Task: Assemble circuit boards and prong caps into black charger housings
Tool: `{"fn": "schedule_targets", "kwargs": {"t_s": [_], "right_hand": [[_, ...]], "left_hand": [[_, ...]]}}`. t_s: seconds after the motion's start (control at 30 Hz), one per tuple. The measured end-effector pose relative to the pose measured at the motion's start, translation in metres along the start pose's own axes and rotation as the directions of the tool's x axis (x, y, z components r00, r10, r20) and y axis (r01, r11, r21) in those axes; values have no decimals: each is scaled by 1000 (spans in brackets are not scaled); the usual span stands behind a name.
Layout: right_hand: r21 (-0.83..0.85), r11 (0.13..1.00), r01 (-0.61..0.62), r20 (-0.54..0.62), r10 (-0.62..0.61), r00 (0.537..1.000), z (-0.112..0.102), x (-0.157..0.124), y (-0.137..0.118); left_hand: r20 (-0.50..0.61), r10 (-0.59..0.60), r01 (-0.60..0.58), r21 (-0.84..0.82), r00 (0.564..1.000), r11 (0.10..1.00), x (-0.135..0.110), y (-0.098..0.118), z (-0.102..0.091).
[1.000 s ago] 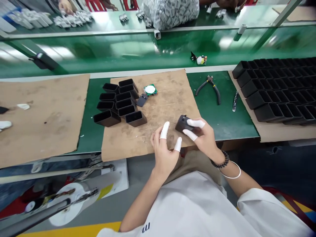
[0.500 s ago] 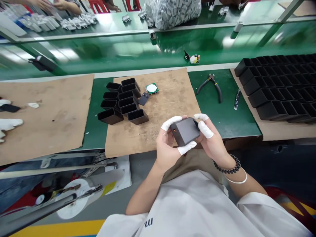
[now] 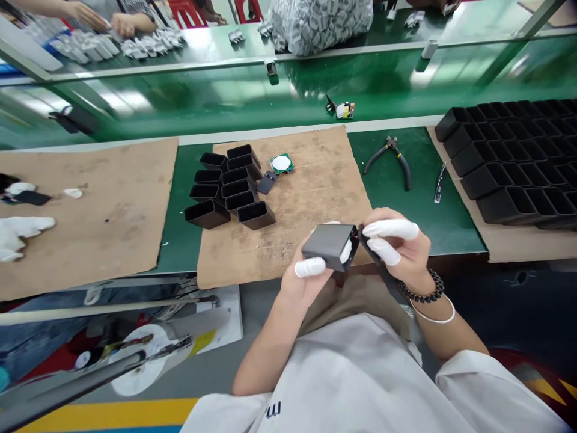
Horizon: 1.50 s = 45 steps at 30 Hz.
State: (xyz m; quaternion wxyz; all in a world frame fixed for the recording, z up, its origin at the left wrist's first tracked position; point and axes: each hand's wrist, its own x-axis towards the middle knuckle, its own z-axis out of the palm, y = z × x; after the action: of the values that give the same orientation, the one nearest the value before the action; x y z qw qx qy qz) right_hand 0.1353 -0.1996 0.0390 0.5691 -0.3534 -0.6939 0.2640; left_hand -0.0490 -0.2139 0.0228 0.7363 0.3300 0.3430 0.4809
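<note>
My left hand (image 3: 311, 273) grips a dark grey box-shaped casing (image 3: 327, 243) from below, its white-capped fingers wrapped round it. My right hand (image 3: 399, 246), also with white finger caps, pinches a thin black part (image 3: 374, 255) at the casing's right end, where something white shows inside. Both hands hover over the near edge of the middle cardboard sheet (image 3: 315, 180). Several empty black casings (image 3: 228, 186) lie grouped at the sheet's left, with a small green circuit board (image 3: 282, 163) and a dark flat piece (image 3: 267, 181) beside them.
Pliers (image 3: 392, 157) and tweezers (image 3: 439, 183) lie on the green mat to the right. Rows of black casings (image 3: 514, 162) fill the far right. Another cardboard sheet (image 3: 85, 204) lies left, with a co-worker's white-gloved hand (image 3: 20, 231). A green conveyor (image 3: 225, 90) runs behind.
One second ago only my right hand held the casing over the sheet. My left hand then took hold of it, and now it is turned, with my right hand pinching a black part at its end.
</note>
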Motion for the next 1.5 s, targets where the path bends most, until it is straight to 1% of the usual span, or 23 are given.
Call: {"fn": "schedule_targets", "kwargs": {"t_s": [0.07, 0.13, 0.17, 0.23, 0.3, 0.33, 0.37, 0.43, 0.5, 0.53, 0.6, 0.7, 0.77, 0.83, 0.93, 1.0, 1.13, 1.17, 1.27, 1.3, 1.37, 1.43, 1.5], "right_hand": [[-116, 988, 100, 52, -94, 994, -4, -4, -8], [-179, 975, 129, 98, -113, 989, -6, -8, -13], [-181, 974, 137, 106, -119, 987, -6, -9, -13], [-124, 984, 126, 75, -117, 990, -3, -12, -6], [7, 1000, -1, 7, 1, 1000, 4, -15, 5], [77, 991, -110, -27, 112, 993, 8, -16, 11], [138, 964, -225, -61, 235, 970, 12, -19, 16], [219, 899, -379, -142, 413, 899, 18, -24, 21], [256, 890, -378, -242, 437, 866, 22, -29, 19], [262, 902, -342, -279, 410, 868, 23, -31, 16], [245, 938, -246, -308, 316, 897, 23, -35, 7], [184, 979, -88, -280, 138, 950, 21, -35, -9], [96, 995, 13, -214, 8, 977, 18, -32, -16], [-29, 995, 98, -101, -100, 990, 17, -28, -20], [-165, 961, 221, 59, -214, 975, 20, -26, -22], [-196, 941, 276, 118, -256, 959, 23, -29, -22], [-126, 923, 364, 246, -327, 913, 24, -36, -19], [-116, 924, 364, 254, -327, 910, 23, -36, -18], [-164, 935, 315, 210, -279, 937, 20, -35, -19], [-177, 929, 326, 199, -291, 936, 20, -35, -20], [-195, 895, 402, 214, -361, 908, 22, -36, -24], [-294, 852, 434, 238, -375, 896, 29, -39, -26], [-453, 808, 377, 230, -302, 925, 37, -44, -26]], "left_hand": [[33, -192, 195, -148, 981, 970, 1, 1, 1], [61, -339, 344, -228, 939, 911, 0, 1, 5], [63, -374, 378, -246, 925, 892, 0, 1, 7], [43, -363, 361, -263, 931, 894, -2, 1, 10], [-19, -263, 250, -249, 965, 936, -4, 0, 12], [-59, -179, 164, -208, 982, 964, -4, -1, 11], [-100, -76, 62, -140, 992, 988, -4, -2, 10], [-153, 148, -141, 60, 977, 988, -4, -3, 7], [-161, 334, -284, 267, 929, 921, -3, -4, 4], [-154, 403, -333, 348, 902, 877, -3, -5, 3], [-123, 509, -411, 446, 852, 795, -3, -6, 2], [-83, 599, -486, 501, 796, 716, -3, -8, 4], [-73, 624, -497, 535, 778, 683, -4, -8, 7], [-67, 634, -496, 563, 770, 661, -5, -7, 11], [-80, 658, -506, 573, 749, 645, -7, -6, 15], [-101, 676, -510, 577, 730, 637, -7, -7, 14], [-158, 659, -514, 505, 735, 694, -6, -18, 9], [-169, 648, -513, 478, 743, 713, -6, -20, 9], [-188, 624, -512, 421, 758, 749, -3, -24, 10], [-198, 619, -512, 406, 760, 757, -3, -23, 11], [-229, 608, -498, 397, 760, 771, 0, -20, 13], [-250, 593, -447, 455, 766, 770, 3, -16, 14], [-245, 571, -368, 557, 783, 744, 8, -13, 14]]}}
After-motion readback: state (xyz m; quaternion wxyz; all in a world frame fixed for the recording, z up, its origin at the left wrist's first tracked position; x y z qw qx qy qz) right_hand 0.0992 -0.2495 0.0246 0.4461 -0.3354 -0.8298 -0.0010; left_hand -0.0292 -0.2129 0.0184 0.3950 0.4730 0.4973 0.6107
